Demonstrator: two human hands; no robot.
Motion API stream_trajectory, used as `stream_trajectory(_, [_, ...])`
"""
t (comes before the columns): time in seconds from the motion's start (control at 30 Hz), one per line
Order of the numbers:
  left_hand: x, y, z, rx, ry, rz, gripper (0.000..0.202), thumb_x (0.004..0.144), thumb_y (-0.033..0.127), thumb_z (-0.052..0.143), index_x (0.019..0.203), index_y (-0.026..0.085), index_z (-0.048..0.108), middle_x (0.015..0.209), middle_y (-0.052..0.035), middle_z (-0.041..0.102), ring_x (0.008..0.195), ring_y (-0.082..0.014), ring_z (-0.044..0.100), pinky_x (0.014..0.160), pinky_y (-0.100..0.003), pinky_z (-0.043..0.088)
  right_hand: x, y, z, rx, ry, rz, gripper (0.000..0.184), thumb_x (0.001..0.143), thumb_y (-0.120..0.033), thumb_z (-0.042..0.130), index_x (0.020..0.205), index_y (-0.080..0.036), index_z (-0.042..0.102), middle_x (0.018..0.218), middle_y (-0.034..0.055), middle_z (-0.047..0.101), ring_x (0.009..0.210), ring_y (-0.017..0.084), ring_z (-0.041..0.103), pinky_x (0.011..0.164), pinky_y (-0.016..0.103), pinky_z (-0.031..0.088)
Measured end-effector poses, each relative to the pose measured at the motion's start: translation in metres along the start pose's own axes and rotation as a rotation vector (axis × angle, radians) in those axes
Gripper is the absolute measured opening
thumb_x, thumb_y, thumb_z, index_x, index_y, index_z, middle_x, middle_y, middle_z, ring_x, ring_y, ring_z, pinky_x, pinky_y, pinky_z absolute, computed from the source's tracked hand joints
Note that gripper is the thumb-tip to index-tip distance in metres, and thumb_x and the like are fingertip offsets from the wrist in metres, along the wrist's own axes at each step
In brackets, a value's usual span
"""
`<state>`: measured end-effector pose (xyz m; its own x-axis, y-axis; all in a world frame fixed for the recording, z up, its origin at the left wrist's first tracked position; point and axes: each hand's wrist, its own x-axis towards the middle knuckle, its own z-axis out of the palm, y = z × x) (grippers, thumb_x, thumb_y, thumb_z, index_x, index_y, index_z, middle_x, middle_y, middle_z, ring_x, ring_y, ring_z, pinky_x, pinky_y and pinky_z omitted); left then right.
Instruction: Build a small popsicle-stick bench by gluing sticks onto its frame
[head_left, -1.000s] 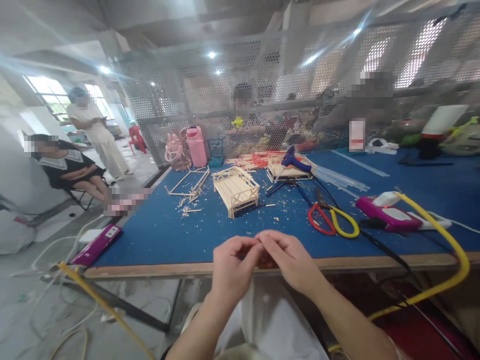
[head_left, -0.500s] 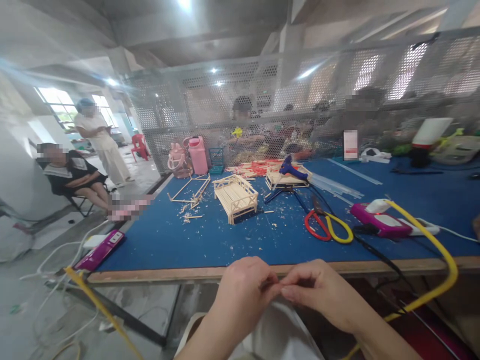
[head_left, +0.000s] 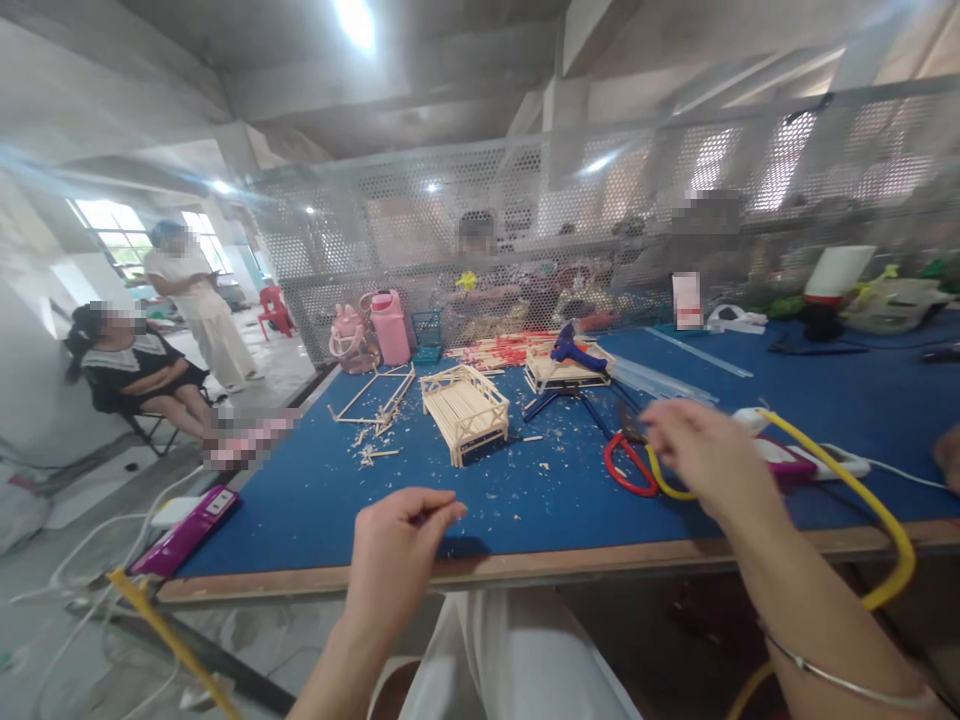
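Observation:
Over the near edge of the blue tabletop, my left hand (head_left: 401, 545) is closed, thumb and fingertips pinched together; whatever lies between them is too small to make out. Smeared by motion, my right hand (head_left: 705, 455) is above the scissors (head_left: 634, 488), covering part of their yellow handle; whether it touches them I cannot tell. Beyond my left hand stands a small bed-like frame of pale wooden sticks (head_left: 463, 410). A similar stick piece (head_left: 540, 375) sits farther back with a blue glue gun (head_left: 574, 352) resting on it. Loose joined sticks (head_left: 352, 405) lie left.
Clear strips (head_left: 660, 380) and red-tipped sticks (head_left: 495, 350) lie toward the mesh screen (head_left: 337, 225). A purple power strip (head_left: 784, 465) and yellow cable (head_left: 847, 460) are at right. Pink bottle (head_left: 390, 328) stands back left. Two people are at left; others sit behind the mesh.
My hands, together at the table's near edge before, are now apart. The right has moved forward and right to the scissors; the left has moved left over the tabletop.

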<state>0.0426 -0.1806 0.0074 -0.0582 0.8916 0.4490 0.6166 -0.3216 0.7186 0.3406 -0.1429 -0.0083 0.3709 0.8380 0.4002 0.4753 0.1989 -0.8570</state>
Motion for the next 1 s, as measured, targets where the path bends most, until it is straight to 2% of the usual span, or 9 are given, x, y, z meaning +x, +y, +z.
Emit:
stream_trajectory(0.1, [0.025, -0.006, 0.003, 0.103, 0.076, -0.06, 0.018, 0.062, 0.036, 0.071, 0.069, 0.02, 0.066, 0.077, -0.0033, 0.071, 0.066, -0.0187, 0.061, 0.066, -0.03, 0.047, 0.009, -0.023, 0.032, -0.29, -0.442, -0.081, 0.035, 0.065, -0.032, 0.063, 0.097, -0.02, 0.065, 0.08, 0.0064, 0.068, 0.066, 0.019, 0.06, 0.059, 0.029, 0.043])
stream_trajectory(0.23, [0.06, -0.006, 0.022, 0.211, 0.004, 0.026, 0.051, 0.065, 0.037, 0.069, 0.111, 0.015, 0.059, 0.114, -0.0128, 0.063, 0.1, -0.0259, 0.059, 0.085, -0.037, 0.045, 0.03, -0.05, 0.079, -0.37, -0.534, -0.17, 0.056, 0.07, -0.039, 0.062, 0.121, -0.016, 0.055, 0.108, 0.0138, 0.065, 0.085, 0.024, 0.061, 0.069, 0.032, 0.043])
stream_trajectory(0.37, [0.084, -0.004, 0.042, 0.258, -0.174, 0.022, 0.046, 0.07, 0.03, 0.066, 0.112, 0.013, 0.06, 0.108, -0.0144, 0.066, 0.1, -0.0262, 0.06, 0.085, -0.034, 0.043, 0.056, -0.058, 0.103, -0.293, -0.644, -0.241, 0.013, 0.067, -0.028, 0.066, 0.069, -0.016, 0.068, 0.061, 0.005, 0.064, 0.055, 0.016, 0.053, 0.053, 0.028, 0.036])
stream_trajectory(0.43, [0.091, -0.005, 0.045, 0.243, -0.23, -0.002, 0.039, 0.072, 0.024, 0.063, 0.11, 0.013, 0.061, 0.09, -0.01, 0.07, 0.084, -0.0223, 0.063, 0.076, -0.03, 0.045, 0.062, -0.056, 0.105, -0.266, -0.676, -0.24, 0.021, 0.066, -0.02, 0.064, 0.045, -0.018, 0.059, 0.041, 0.0, 0.051, 0.041, 0.012, 0.045, 0.046, 0.027, 0.031])
stream_trajectory(0.6, [0.1, -0.022, 0.033, 0.108, -0.329, 0.046, 0.017, 0.069, 0.021, 0.063, 0.084, 0.016, 0.068, 0.072, -0.0024, 0.067, 0.068, -0.0167, 0.058, 0.064, -0.026, 0.041, 0.064, -0.044, 0.099, 0.029, -0.716, -0.14, 0.021, 0.069, -0.027, 0.06, 0.05, -0.019, 0.058, 0.046, -0.0002, 0.057, 0.037, 0.009, 0.044, 0.04, 0.024, 0.03])
stream_trajectory(0.7, [0.107, -0.037, 0.019, -0.019, -0.401, 0.045, 0.014, 0.065, 0.025, 0.065, 0.076, 0.016, 0.066, 0.07, -0.0012, 0.065, 0.067, -0.0155, 0.056, 0.063, -0.025, 0.041, 0.071, -0.038, 0.088, 0.539, -0.608, 0.022, 0.021, 0.063, -0.039, 0.068, 0.062, -0.02, 0.058, 0.05, -0.0027, 0.057, 0.037, 0.007, 0.043, 0.036, 0.021, 0.027])
stream_trajectory(0.83, [0.123, -0.052, 0.002, -0.204, -0.608, -0.024, 0.024, 0.059, 0.033, 0.071, 0.074, 0.015, 0.066, 0.069, -0.0029, 0.066, 0.064, -0.0152, 0.058, 0.064, -0.026, 0.044, 0.09, -0.028, 0.066, 1.086, -0.254, 0.007, 0.025, 0.062, -0.041, 0.07, 0.07, -0.023, 0.056, 0.044, -0.0093, 0.045, 0.035, 0.005, 0.036, 0.035, 0.018, 0.027])
stream_trajectory(0.9, [0.132, -0.054, -0.004, -0.199, -0.662, 0.014, 0.028, 0.058, 0.038, 0.071, 0.075, 0.016, 0.067, 0.073, -0.0048, 0.068, 0.068, -0.0164, 0.06, 0.067, -0.027, 0.046, 0.099, -0.021, 0.06, 1.158, -0.169, -0.003, 0.024, 0.064, -0.042, 0.067, 0.07, -0.023, 0.054, 0.043, -0.0095, 0.042, 0.035, 0.006, 0.035, 0.035, 0.018, 0.028])
stream_trajectory(1.0, [0.145, -0.052, -0.009, -0.037, -0.606, 0.162, 0.023, 0.058, 0.036, 0.071, 0.074, 0.02, 0.069, 0.09, -0.0064, 0.069, 0.087, -0.0196, 0.061, 0.082, -0.03, 0.045, 0.101, -0.01, 0.072, 0.941, -0.14, 0.023, 0.022, 0.064, -0.041, 0.062, 0.069, -0.022, 0.053, 0.048, -0.0067, 0.047, 0.038, 0.007, 0.039, 0.036, 0.02, 0.029])
